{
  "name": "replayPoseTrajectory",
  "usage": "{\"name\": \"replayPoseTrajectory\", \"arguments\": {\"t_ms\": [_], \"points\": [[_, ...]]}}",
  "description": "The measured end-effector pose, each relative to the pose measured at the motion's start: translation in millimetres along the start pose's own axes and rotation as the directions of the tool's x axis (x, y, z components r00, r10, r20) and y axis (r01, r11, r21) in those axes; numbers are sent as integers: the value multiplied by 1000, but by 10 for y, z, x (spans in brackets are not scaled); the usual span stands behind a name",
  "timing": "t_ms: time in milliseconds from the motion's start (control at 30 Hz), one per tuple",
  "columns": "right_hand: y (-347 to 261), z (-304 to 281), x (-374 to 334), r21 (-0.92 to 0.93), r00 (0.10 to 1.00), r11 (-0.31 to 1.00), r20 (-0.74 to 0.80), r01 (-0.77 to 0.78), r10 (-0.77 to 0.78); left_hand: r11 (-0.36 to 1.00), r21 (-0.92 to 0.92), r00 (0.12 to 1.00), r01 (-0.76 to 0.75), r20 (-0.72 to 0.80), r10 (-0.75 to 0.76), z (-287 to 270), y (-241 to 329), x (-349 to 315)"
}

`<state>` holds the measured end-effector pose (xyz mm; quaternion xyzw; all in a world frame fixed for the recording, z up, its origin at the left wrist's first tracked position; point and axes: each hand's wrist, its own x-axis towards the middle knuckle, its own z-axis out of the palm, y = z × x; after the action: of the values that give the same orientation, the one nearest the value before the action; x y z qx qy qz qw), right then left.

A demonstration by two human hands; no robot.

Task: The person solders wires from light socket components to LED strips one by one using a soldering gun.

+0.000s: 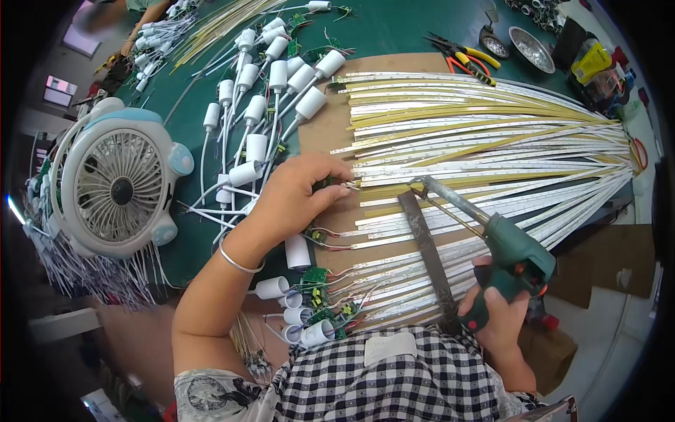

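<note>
My right hand (500, 309) grips a green soldering gun (517, 253) by its handle. The gun's metal tip (420, 184) points left, over the LED strips (401, 148) and close to the upper end of a dark metal bar (425, 246) lying across them. At the strips' left ends, the thumb and forefinger of my left hand (299, 190) pinch together; what they hold is too small to make out. Below that hand, thin wires join several strips to small green circuit boards (316, 278) beside white cylindrical caps (272, 288).
A white and blue fan (123, 186) stands at the left. White caps with cables (254, 109) are heaped beyond my left hand. Pliers (457, 60) and a metal dish (531, 49) lie at the back right. The strips rest on brown board (323, 133). Another person's arm (144, 24) shows at far left.
</note>
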<state>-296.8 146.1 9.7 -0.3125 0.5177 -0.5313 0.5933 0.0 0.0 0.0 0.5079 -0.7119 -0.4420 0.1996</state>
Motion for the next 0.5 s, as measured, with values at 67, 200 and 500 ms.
{"name": "replayPoseTrajectory", "arguments": {"t_ms": [67,200,500], "points": [[-3,21,35,-1,1000,1000,8,1,-1,826,479,886,-297,-184,426,48,-23,-18],[1,21,24,-41,1000,999,-24,-4,3,768,529,826,-361,-201,526,116,-50,34],[-32,39,27,31,1000,999,0,-4,4,570,747,768,-342,-127,627,149,-53,38]]}}
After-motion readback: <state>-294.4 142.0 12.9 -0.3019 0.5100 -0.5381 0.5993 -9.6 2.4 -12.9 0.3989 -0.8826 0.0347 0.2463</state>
